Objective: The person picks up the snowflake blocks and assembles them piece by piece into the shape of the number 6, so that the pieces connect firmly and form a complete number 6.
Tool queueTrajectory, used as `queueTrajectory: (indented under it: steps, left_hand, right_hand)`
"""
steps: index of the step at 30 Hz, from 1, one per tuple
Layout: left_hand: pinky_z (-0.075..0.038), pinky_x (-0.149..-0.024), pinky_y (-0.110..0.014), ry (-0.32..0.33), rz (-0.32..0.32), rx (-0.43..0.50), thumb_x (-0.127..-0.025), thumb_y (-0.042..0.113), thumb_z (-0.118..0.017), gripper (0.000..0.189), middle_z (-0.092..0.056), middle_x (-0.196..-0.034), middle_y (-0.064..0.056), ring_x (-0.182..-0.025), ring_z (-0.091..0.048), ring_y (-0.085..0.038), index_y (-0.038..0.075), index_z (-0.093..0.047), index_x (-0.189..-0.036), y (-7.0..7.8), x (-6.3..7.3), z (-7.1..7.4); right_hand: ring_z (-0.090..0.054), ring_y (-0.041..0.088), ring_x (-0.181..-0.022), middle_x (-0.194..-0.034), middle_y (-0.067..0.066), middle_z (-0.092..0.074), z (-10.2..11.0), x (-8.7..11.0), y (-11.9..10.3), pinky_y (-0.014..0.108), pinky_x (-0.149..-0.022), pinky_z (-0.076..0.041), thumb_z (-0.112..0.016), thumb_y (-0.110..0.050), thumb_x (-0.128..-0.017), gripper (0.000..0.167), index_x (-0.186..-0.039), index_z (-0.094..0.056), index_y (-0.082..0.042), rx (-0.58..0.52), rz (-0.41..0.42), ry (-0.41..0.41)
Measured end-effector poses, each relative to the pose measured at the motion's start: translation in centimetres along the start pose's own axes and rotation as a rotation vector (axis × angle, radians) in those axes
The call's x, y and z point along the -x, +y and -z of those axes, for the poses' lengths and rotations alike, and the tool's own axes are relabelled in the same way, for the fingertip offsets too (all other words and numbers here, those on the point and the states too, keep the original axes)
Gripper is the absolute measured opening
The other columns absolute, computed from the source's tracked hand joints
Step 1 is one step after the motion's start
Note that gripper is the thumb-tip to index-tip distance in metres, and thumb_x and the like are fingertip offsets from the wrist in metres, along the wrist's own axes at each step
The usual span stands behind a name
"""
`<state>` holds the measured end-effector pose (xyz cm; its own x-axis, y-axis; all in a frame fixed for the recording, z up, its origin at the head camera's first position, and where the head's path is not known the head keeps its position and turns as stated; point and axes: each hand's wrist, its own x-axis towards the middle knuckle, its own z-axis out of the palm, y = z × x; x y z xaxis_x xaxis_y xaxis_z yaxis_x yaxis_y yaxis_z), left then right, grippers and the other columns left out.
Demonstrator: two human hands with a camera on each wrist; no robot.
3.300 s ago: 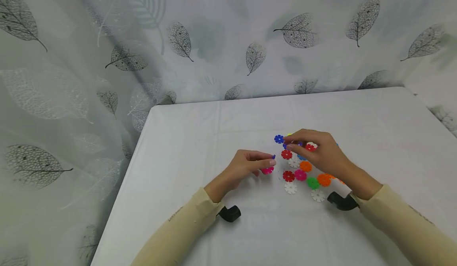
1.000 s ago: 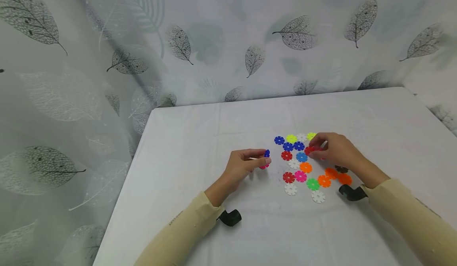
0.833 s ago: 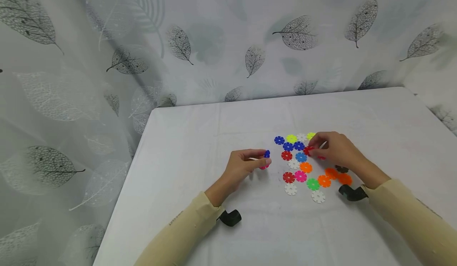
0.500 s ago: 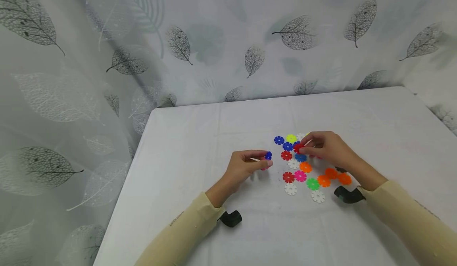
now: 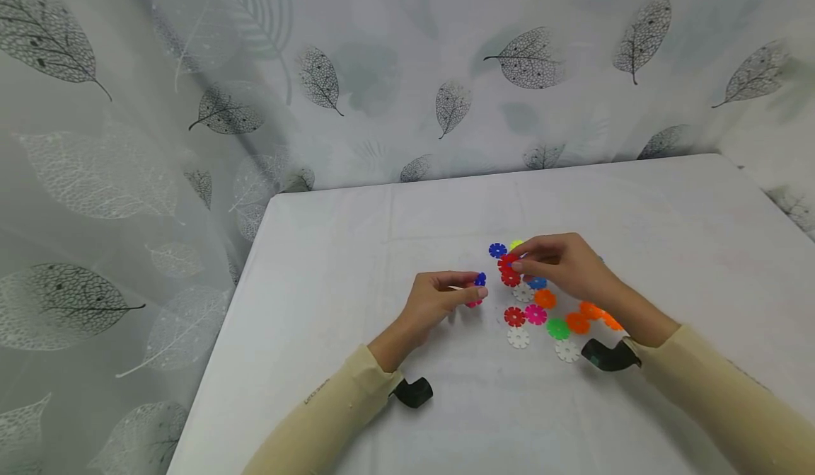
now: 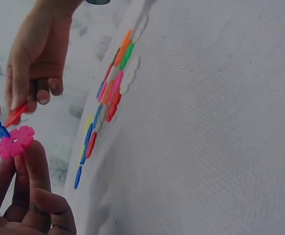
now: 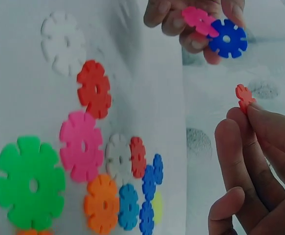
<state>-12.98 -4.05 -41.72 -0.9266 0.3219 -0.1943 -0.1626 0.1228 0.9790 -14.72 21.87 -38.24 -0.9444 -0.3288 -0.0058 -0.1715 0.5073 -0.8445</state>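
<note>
My left hand (image 5: 433,305) pinches two notched plastic discs that are slotted together, a blue disc (image 7: 230,41) and a pink disc (image 6: 17,142). They stand at an angle to each other above the table. Between thumb and fingertips, my right hand (image 5: 569,266) holds a red notched disc (image 7: 244,94). In the head view the red disc is over the loose discs, a little to the right of the left hand's pair. In both wrist views it appears apart from, or just behind, the joined discs; whether they touch, I cannot tell.
Several loose notched discs lie flat on the white table (image 5: 356,248), among them a green disc (image 5: 558,329), a white disc (image 5: 518,338) and an orange disc (image 5: 545,299). A leaf-patterned curtain (image 5: 376,71) hangs behind and to the left. Dark curved pieces (image 5: 414,393) sit under the wrists.
My right hand has picked up the red disc from the right part of the group and carried it left toward the left hand. The left hand keeps its joined discs, shifting only slightly.
</note>
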Motion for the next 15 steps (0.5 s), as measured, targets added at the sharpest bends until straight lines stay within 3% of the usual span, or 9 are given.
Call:
queueTrajectory:
  steps: [8,15]
  left_hand:
    - [-0.047,-0.075,-0.035,-0.006,0.003,0.000,-0.088,0.031,-0.080,0.029,-0.076,-0.089,-0.004,-0.087,-0.071,-0.017,0.018,-0.079,-0.115,0.0,0.0,-0.1]
    - [-0.046,-0.075,-0.034,-0.007,0.006,0.002,-0.089,0.031,-0.080,0.029,-0.076,-0.088,-0.004,-0.088,-0.071,-0.017,0.019,-0.079,-0.115,-0.1,0.1,-0.1]
  right_hand:
    - [-0.074,0.027,-0.085,-0.096,0.008,-0.076,-1.1,-0.1,-0.8,0.039,-0.081,-0.059,-0.075,-0.024,-0.094,0.028,-0.116,-0.072,-0.007,-0.083,0.033,0.014]
    - [-0.073,0.031,-0.084,-0.097,0.007,-0.076,-1.6,-0.3,-1.2,0.039,-0.077,-0.060,-0.075,-0.020,-0.094,0.026,-0.116,-0.072,-0.007,-0.143,0.071,0.011]
